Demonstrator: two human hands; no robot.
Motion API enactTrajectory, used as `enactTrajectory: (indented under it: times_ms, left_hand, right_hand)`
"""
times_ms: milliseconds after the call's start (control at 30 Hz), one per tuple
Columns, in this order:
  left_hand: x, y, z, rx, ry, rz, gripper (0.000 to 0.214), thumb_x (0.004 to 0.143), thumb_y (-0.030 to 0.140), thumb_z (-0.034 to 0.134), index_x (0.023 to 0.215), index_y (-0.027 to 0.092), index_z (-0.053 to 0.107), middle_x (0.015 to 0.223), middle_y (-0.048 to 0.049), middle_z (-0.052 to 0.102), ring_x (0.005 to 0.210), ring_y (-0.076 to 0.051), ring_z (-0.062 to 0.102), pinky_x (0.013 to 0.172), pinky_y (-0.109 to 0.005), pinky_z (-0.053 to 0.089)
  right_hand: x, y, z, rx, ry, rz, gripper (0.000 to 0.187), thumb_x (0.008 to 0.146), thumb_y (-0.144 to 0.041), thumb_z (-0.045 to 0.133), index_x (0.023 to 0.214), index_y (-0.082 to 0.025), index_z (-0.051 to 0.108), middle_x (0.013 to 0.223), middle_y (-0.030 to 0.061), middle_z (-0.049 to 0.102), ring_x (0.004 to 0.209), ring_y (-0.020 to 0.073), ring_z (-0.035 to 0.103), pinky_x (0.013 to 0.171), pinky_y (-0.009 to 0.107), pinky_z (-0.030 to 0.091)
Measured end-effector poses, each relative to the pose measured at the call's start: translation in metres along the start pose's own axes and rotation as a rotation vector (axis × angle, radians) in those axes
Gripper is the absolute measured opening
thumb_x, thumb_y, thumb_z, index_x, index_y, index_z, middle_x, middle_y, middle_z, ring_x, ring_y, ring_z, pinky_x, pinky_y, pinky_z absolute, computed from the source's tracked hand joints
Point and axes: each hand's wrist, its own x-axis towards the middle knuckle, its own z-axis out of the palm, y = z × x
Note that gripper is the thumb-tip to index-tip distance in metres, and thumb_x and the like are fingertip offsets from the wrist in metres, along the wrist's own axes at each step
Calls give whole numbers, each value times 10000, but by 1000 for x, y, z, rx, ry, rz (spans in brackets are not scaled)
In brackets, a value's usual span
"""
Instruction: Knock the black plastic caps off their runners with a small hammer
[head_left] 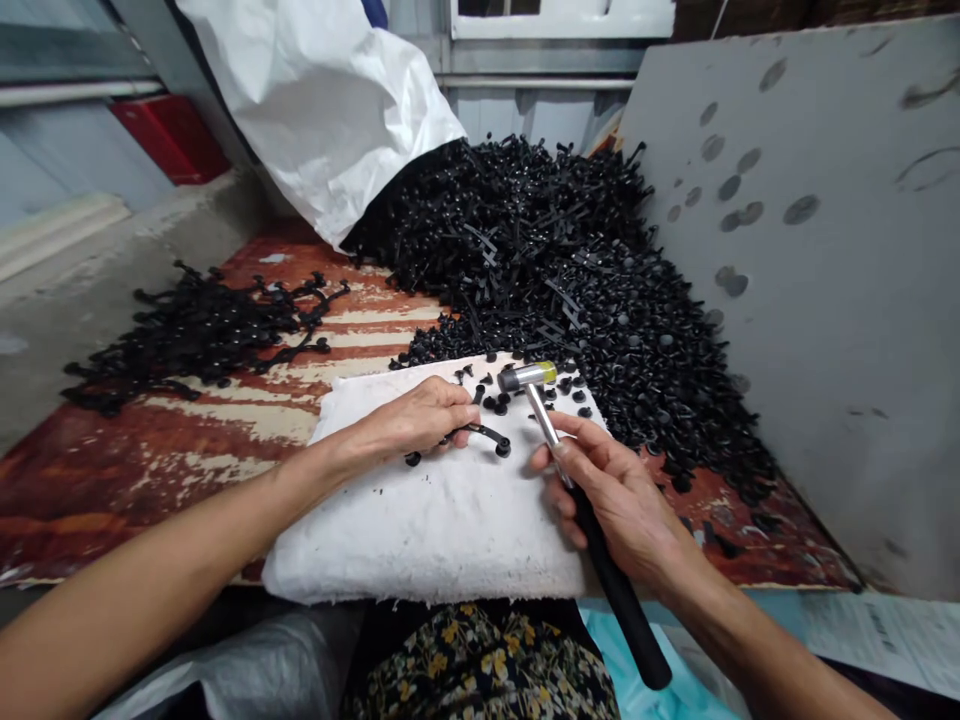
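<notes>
My left hand [429, 418] pinches a black branched moulded piece [487, 434] with round knobs at its ends, just above a white cloth pad [420, 530]. Part of that piece is hidden by my fingers. A two-faced mallet [541, 405] is gripped in my right hand [611, 480], around the metal shaft just above its black handle. Its head is metal, dark on one face and yellow on the other, and sits at the pad's far side. Several small black plugs [497, 404] lie loose on the pad near the head.
A large heap of black plugs and strips [592, 280] spreads behind the pad, spilling from a white sack [322, 110]. To the left, a smaller pile of branched black pieces [202, 330] rests on the worn red board [300, 400]. A grey panel [825, 320] borders the right.
</notes>
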Motion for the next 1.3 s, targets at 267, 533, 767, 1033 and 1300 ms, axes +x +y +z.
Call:
enactTrajectory:
  times_ms: [267,533,767,1033,1300]
  left_hand:
    - [5,2,2,71,-54,-10,204,783,334,496,703,157,560,501,50,437,371,-59,299,372,-207,209]
    - [9,0,2,101,-45,14,245,773,375,497,677,159,559,492,48,430,372,-64,308,368,-210,204]
    - [10,0,3,115,-39,17,250,783,365,485,640,166,535,487,47,425,381,-63,306,373,-208,204]
    - [11,0,4,145,-24,10,259,795,343,481,600,175,505,459,54,390,374,-62,295,365,-202,199]
    - [12,1,3,219,-14,43,278,790,276,483,531,178,462,409,63,358,354,-52,277,362,-193,183]
  right_hand:
    - [4,1,-3,67,46,48,432,693,-413,749,1032,-235,547,722,-48,602,402,50,392,272,151,330]
    - [3,0,-3,65,37,47,402,715,-399,730,1032,-234,546,728,-48,590,410,48,387,275,148,329]
    - [4,2,-4,62,30,35,413,716,-416,730,1042,-236,549,731,-48,595,408,51,387,273,154,334]
    - [3,2,-5,68,36,39,398,732,-399,725,1052,-239,551,739,-46,595,414,50,385,277,151,333]
    - [3,3,-5,23,13,26,411,746,-429,702,1066,-233,535,753,-44,582,418,52,372,282,158,329]
